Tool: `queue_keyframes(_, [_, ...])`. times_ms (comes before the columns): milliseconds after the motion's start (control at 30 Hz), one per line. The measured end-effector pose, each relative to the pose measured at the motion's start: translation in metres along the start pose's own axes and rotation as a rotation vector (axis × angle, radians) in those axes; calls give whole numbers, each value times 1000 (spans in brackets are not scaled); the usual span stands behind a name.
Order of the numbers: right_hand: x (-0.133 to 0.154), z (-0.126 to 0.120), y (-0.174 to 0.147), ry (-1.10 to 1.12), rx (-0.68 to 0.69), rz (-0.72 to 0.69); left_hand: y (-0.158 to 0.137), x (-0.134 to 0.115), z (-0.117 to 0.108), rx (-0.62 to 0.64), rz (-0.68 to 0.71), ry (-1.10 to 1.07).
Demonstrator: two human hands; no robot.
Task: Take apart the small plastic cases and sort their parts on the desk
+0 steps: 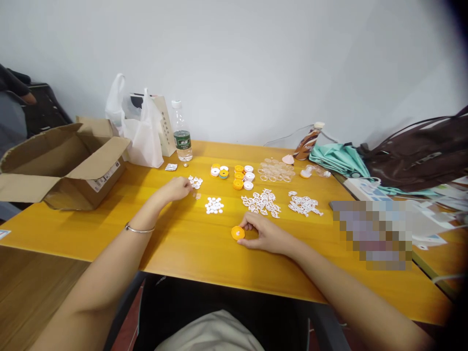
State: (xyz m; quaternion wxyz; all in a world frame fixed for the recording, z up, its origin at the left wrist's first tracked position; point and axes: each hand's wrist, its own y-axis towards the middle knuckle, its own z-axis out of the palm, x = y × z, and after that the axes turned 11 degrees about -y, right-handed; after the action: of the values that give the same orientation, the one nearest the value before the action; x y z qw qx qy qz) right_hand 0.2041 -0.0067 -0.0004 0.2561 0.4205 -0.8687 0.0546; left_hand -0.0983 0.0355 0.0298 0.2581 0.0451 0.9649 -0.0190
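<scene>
My right hand (pixel 261 233) pinches the rim of a round orange plastic disc (pixel 238 233) with a small pale piece at its centre, low over the table's front. My left hand (pixel 178 188) reaches to a cluster of small clear-and-white round pieces (pixel 196 183); its fingers are drawn together, and whatever they grip is hidden. Closer to me lies a group of small white discs (pixel 214 205). Behind them are stacked orange and white round cases (pixel 239 176) and another small group of such cases (pixel 219 171). White openwork pieces (pixel 261 202) lie beyond my right hand.
Clear rings (pixel 277 170) lie at the back, near a brown-labelled bottle (pixel 309 141). An open cardboard box (pixel 62 165), a white plastic bag (pixel 142 136) and a water bottle (pixel 182 134) stand left. A teal umbrella (pixel 340 158) and brown bag (pixel 420 151) are right.
</scene>
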Motion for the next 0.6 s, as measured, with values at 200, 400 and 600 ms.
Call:
queue_keyframes(200, [0, 0, 0, 1, -9, -3, 1, -1, 7, 11, 33, -91])
queue_keyframes(400, [1, -1, 0, -5, 4, 7, -1, -4, 7, 40, 69, -187])
queue_keyframes(600, [0, 0, 0, 118, -63, 29, -20, -39, 13, -164, 319, -166])
